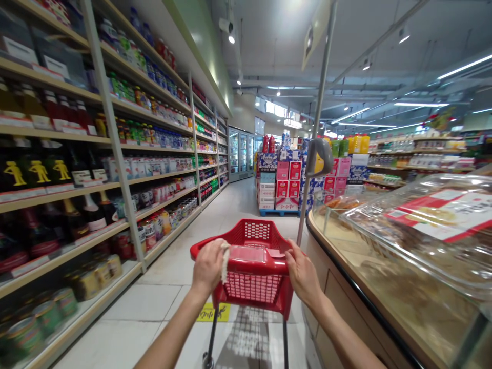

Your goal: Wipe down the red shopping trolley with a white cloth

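Observation:
A red plastic shopping cart (251,289) with perforated basket walls stands in front of me on dark metal legs. My left hand (209,264) is closed over the left end of its handle, with a pale cloth (225,261) hanging between thumb and handle. On the right end of the handle my right hand (303,269) is wrapped, its thumb on top. The part of the basket floor behind the handle is hidden.
Shelves (154,177) of bottles and cans run along the left. A counter (338,259) with clear plastic food packs (426,210) stands close on the right, beside a metal pole (313,128). Stacked drink boxes (282,179) sit ahead. Glass-door fridges (240,148) are farther back.

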A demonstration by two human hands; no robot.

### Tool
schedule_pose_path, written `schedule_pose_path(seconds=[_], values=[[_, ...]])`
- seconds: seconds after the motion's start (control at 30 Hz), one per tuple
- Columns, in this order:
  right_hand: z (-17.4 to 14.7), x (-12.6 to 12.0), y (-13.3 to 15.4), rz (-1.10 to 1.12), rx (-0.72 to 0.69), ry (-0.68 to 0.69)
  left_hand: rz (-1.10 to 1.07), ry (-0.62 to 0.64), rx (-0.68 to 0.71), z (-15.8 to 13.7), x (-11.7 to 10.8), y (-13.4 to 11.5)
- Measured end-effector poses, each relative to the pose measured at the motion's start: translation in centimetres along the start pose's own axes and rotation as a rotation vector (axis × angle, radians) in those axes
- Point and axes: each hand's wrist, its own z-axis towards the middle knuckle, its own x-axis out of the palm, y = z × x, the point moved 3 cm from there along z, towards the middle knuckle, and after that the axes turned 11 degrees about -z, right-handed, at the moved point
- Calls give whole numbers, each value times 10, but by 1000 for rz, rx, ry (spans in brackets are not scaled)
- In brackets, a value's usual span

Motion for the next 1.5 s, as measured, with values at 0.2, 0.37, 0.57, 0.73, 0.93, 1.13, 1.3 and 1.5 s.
schedule_pose_path(seconds=[0.2, 0.37, 0.57, 0.73, 0.93, 1.13, 1.3, 1.5], values=[[-5, 2, 15, -182, -61, 4, -73, 62, 71, -1, 10, -21], [-6, -2, 5, -135, -100, 8, -23, 116, 50, 6, -11, 12], [-9, -3, -1, -161, -27, -21, -21, 126, -73, 6, -9, 9], [-12, -10, -2, -105, -109, -12, -69, 193, -11, 8, -3, -4], [-14, -6, 2, -126, -134, -51, -26, 156, -59, 1, -13, 13], [-13, -7, -7, -91, -169, -41, -135, 276, 195, -13, -22, 14], [-16, -7, -4, -100, -214, -43, -129, 141, 0, -13, -31, 34], [-13, -2, -1, -119, -183, -30, -194, 103, 264, -22, 10, -28]])
